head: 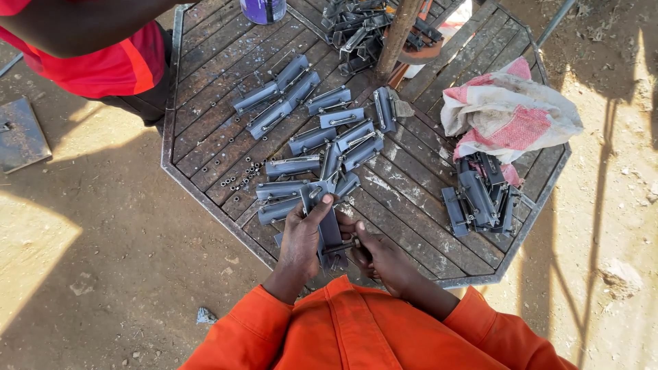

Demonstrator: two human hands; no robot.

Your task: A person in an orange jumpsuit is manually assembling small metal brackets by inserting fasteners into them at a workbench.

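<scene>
At the near edge of the octagonal table (205,147) of weathered wooden slats in a metal frame, the person in orange sleeves works on a flat grey painted metal bracket with a sliding bolt (330,233). The left hand (301,240) has its grip clenched round the bracket's left side, fingers wrapped under it and the thumb pressed along the top edge near its far end. The right hand (375,255) sits just beside, its grip closed on the bracket's near right corner, where a thin metal rod (343,246) pokes out between the fingers. The bracket stands lengthwise between the two hands, held just above the table's rim.

Beyond the hands, a spread of matching grey bolt brackets (312,130) lies flat across the slats. A scatter of small dark nuts (247,175) lies to their left. A stacked heap of the same brackets (480,195) rests at the right, touching a crumpled white and red woven sack (510,109). A person in a red shirt (103,55) stands at the far left corner.
</scene>
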